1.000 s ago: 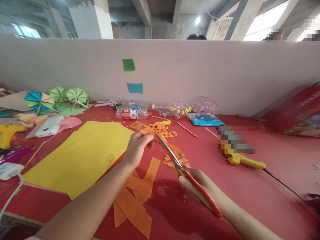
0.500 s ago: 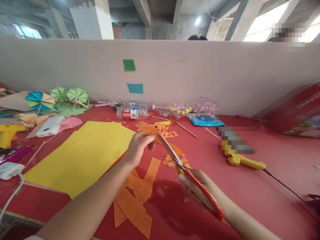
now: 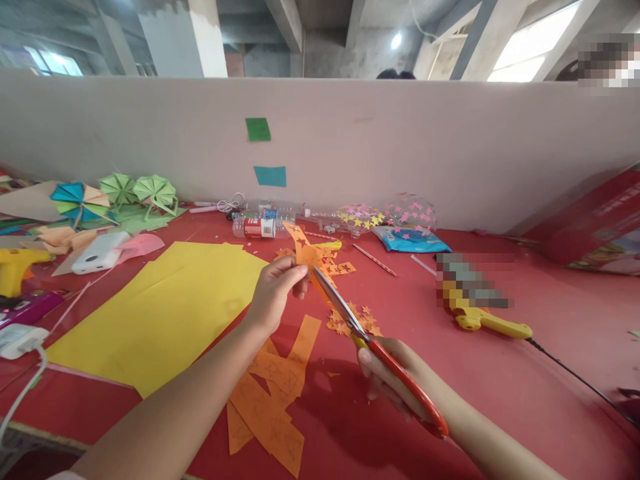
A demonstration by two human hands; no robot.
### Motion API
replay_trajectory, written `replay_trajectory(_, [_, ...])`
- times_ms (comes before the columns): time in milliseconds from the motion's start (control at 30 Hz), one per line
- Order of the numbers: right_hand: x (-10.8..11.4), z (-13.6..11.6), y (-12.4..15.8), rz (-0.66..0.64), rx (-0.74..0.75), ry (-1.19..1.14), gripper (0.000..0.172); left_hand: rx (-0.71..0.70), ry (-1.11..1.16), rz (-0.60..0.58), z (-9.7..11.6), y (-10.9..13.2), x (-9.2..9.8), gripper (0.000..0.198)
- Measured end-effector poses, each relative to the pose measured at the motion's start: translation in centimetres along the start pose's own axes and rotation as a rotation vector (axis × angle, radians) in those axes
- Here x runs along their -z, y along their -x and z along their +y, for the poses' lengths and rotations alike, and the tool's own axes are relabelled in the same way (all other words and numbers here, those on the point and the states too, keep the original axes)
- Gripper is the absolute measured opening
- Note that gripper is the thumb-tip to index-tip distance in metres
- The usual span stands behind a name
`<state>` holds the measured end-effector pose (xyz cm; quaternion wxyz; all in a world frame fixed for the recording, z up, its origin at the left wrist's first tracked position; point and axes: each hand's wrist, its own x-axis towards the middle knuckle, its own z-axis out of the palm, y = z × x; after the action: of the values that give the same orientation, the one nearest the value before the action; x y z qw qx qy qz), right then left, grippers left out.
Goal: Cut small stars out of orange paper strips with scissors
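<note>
Pinched between the thumb and fingers of my left hand (image 3: 277, 287) is a strip of orange paper (image 3: 303, 248) with star-shaped holes in its upper end. My right hand (image 3: 390, 373) grips red-handled scissors (image 3: 407, 380), whose blade tips meet the paper beside my left thumb. Beneath the blades lies a heap of small orange stars (image 3: 367, 321). Several orange pieces with pencilled star outlines (image 3: 273, 413) overlap on the table below my left hand. Orange offcuts with star cut-outs (image 3: 343, 268) lie behind the scissors.
Yellow sheets (image 3: 165, 307) cover the table left of my hands. Plastic bottles (image 3: 260, 228), a blue packet (image 3: 413, 241) and star-printed balloons (image 3: 410, 215) line the white partition (image 3: 320, 140). A yellow glue gun (image 3: 493, 325) with a black cord lies right; paper umbrellas (image 3: 155, 191) stand left.
The orange strip has turned in my left hand, its holed end now standing up above the fingers. The scissor blades have closed somewhat and shifted slightly left. Nothing else on the table has moved.
</note>
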<state>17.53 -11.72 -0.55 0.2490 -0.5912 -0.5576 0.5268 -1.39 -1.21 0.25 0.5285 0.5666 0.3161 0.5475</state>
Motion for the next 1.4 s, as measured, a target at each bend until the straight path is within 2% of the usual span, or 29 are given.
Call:
replay_trajectory(233, [0.03,0.06,0.18,-0.034,0.019,-0.012,0.051,0.006,0.012,-0.004,-0.08,0.15,-0.16,0.022])
replay_trajectory(567, [-0.1,0.06,0.25,-0.012,-0.003,-0.035,0.05,0.025,0.014,-0.017,-0.12,0.22,-0.17,0.021])
replay_trajectory(833, [-0.34,-0.7,0.38,0.029,-0.036,-0.013,0.043,0.027,0.005,-0.014,-0.24,0.14,-0.11,0.023])
replay_trajectory(1400, [-0.16,-0.38,0.22,0.023,-0.049,0.038,0.048,0.032,0.009,-0.004,-0.2,0.06,-0.09,0.022])
